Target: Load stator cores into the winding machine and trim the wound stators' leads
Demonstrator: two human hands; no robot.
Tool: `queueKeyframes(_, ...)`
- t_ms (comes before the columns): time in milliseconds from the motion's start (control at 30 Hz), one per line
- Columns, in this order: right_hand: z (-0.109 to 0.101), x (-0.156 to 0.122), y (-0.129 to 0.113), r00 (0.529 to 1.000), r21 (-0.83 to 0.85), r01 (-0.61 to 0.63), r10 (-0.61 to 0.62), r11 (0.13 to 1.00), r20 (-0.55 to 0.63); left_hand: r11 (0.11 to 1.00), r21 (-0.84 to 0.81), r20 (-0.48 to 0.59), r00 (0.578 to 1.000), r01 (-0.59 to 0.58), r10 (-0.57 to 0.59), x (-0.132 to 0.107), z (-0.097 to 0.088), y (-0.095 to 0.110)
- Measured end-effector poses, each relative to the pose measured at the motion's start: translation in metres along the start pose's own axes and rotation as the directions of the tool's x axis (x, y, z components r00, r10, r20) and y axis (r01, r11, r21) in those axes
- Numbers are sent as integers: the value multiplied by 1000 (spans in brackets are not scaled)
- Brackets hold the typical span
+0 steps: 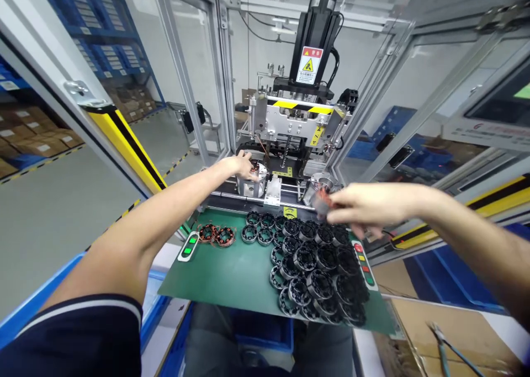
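Note:
My right hand (360, 207), blurred by motion, pinches a stator core (322, 201) with copper winding, just in front of the right round metal holder (317, 185). At the left round holder (247, 187), the fingers and thumb of my left hand (241, 166) curl round another copper-wound stator core (255, 168); my fingers partly cover it. Two wound stator cores (225, 236) with loose wire ends lie on the left of the green table (215, 275). Bare black stator cores (305, 258) crowd its right side, some of them stacked.
Behind the holders stands the winding machine's head (300, 124) with a black motor (317, 32). Green buttons (189, 247) sit at the table's left edge, a coloured button panel (364, 264) at the right. Pliers (442, 344) rest on cardboard. Yellow-black posts (128, 153) flank the opening.

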State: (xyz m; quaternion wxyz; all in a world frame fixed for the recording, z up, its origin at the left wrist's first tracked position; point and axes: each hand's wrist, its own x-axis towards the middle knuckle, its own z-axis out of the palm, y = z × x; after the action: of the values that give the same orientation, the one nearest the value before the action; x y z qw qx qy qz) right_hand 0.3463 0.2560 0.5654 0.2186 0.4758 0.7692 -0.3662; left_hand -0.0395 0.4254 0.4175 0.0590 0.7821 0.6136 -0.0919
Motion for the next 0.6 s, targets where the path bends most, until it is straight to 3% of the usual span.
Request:
queueKeyframes(100, 75, -14, -38, 956, -34, 254, -245, 967, 164, 1000, 5, 52, 999, -14, 14, -12, -3, 0)
queueKeyframes(167, 122, -10, -60, 859, -134, 506, -482, 852, 173, 1000, 8, 88, 996, -17, 17, -17, -7, 3)
queueKeyframes(233, 161, 2, -77, 799, -191, 594, -546, 782, 250, 1000, 12, 120, 993, -6, 5, -21, -13, 9)
queueKeyframes(300, 194, 15, -86, 801, -242, 595, -539, 767, 260, 1000, 22, 135, 991, 6, -9, -24, -21, 18)
queueKeyframes(433, 242, 29, -78, 833, -306, 543, -548, 782, 77, 997, 55, 103, 994, -46, 40, -39, -54, 37)
queueKeyframes(533, 264, 26, -60, 859, -296, 486, -512, 822, -11, 982, 52, 9, 984, -179, 179, -71, -91, 44)
queueKeyframes(600, 271, 21, -52, 880, -255, 450, -473, 856, -36, 969, 40, -70, 967, -243, 245, -105, -109, 41)
